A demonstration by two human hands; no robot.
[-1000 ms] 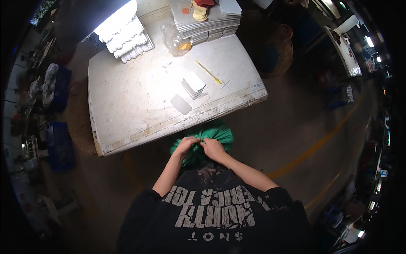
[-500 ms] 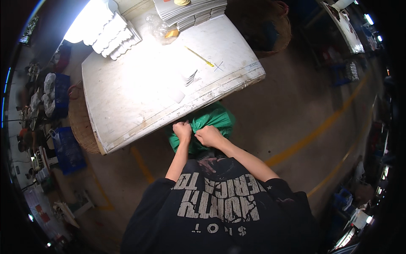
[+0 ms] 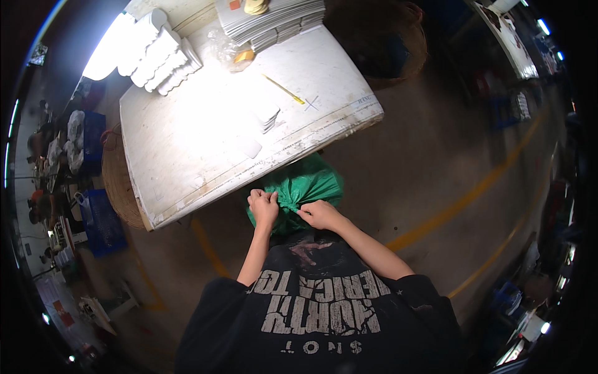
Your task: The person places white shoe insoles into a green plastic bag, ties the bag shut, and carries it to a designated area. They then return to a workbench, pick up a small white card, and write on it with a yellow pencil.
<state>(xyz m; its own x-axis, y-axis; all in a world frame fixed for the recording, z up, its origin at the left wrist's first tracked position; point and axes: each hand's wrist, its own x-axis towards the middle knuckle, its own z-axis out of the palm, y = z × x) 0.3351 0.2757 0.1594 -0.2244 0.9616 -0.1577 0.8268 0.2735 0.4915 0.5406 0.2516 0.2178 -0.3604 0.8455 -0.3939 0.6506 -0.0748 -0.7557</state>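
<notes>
A green plastic bag (image 3: 314,179) sits in front of my body, partly tucked below the table's near edge. Its neck is gathered and twisted into what looks like a knot between my hands. My left hand (image 3: 264,207) is closed on the bag at the left of the gathered part. On the other side, my right hand (image 3: 320,215) pinches the plastic between thumb and fingers. What fills the bag cannot be seen.
The white worktable (image 3: 212,181) carries a yellow pen (image 3: 283,89), a stack of grey sheets (image 3: 274,25), a clear plastic bag (image 3: 222,47) and white wavy-edged pieces (image 3: 165,59). A wicker basket (image 3: 119,181) stands left, near a blue crate (image 3: 103,221).
My hands have moved apart, the left to the left and the right to the right and lower. The bag's neck between them is now drawn into a tight twist.
</notes>
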